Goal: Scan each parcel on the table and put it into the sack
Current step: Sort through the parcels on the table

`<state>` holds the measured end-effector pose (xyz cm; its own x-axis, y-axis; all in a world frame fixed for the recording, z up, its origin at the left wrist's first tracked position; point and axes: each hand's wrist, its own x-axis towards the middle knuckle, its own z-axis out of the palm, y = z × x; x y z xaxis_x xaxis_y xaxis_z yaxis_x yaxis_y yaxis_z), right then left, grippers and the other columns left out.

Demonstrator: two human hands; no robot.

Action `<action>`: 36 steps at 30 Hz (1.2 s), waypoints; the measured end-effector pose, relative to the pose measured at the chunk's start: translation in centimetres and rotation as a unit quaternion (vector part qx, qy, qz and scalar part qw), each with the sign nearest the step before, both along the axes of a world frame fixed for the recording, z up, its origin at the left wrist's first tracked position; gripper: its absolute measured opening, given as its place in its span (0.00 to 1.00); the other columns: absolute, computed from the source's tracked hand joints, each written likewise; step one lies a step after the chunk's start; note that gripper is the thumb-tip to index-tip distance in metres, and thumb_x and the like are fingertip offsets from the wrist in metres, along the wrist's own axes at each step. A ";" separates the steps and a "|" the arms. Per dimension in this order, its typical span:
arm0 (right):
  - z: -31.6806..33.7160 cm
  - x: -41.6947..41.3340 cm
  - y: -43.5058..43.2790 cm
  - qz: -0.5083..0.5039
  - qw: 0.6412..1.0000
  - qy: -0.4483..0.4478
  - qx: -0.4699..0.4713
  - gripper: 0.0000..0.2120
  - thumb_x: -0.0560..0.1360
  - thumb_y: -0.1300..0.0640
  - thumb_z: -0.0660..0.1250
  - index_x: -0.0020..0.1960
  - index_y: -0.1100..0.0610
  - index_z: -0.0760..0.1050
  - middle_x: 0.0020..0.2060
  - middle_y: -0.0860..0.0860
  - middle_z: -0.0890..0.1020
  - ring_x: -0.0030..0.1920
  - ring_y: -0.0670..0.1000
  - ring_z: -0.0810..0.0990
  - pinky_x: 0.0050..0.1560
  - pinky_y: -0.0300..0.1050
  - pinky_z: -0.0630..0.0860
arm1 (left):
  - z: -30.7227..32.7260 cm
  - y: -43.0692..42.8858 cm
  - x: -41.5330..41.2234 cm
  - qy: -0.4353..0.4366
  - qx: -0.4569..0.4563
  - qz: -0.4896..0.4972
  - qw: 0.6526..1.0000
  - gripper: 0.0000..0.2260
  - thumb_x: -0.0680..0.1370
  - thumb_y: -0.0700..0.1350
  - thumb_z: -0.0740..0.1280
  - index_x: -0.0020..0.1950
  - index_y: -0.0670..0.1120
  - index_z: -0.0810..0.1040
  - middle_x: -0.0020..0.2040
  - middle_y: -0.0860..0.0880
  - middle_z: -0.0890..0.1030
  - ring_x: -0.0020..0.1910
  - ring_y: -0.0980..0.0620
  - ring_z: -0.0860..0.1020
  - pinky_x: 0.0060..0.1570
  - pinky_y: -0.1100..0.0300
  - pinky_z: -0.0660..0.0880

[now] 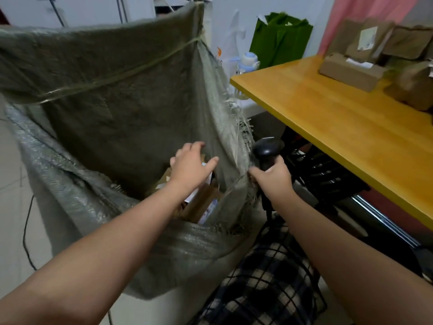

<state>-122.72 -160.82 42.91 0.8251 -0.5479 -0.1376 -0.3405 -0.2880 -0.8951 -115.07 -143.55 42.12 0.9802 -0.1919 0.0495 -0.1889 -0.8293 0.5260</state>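
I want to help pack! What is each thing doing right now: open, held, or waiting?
sack: mouth open, packed parcels inside.
left hand: open, fingers spread over the sack's mouth.
right hand: grips the scanner.
scanner: held beside the sack.
waiting parcels: piled on the table.

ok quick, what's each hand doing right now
Left hand: open, fingers spread over the mouth of the grey-green woven sack, holding nothing.
Right hand: closed round the handle of the black handheld barcode scanner.
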 end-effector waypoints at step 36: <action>16.7 -32.1 -34.3 -0.451 0.865 -0.219 0.007 0.10 0.72 0.56 0.71 0.52 0.58 0.77 0.42 0.49 0.77 0.46 0.50 0.76 0.42 0.44 0.69 | 16.8 -54.8 -19.4 -0.290 0.051 -0.591 0.751 0.39 0.75 0.52 0.70 0.79 0.52 0.50 0.79 0.44 0.52 0.77 0.44 0.52 0.74 0.50 0.51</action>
<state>-154.77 -195.10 59.58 0.0368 -0.9969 0.0692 -0.0478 -0.0710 -0.9963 -134.44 -198.40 58.93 -0.0584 -0.9430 0.3276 -0.9976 0.0673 0.0159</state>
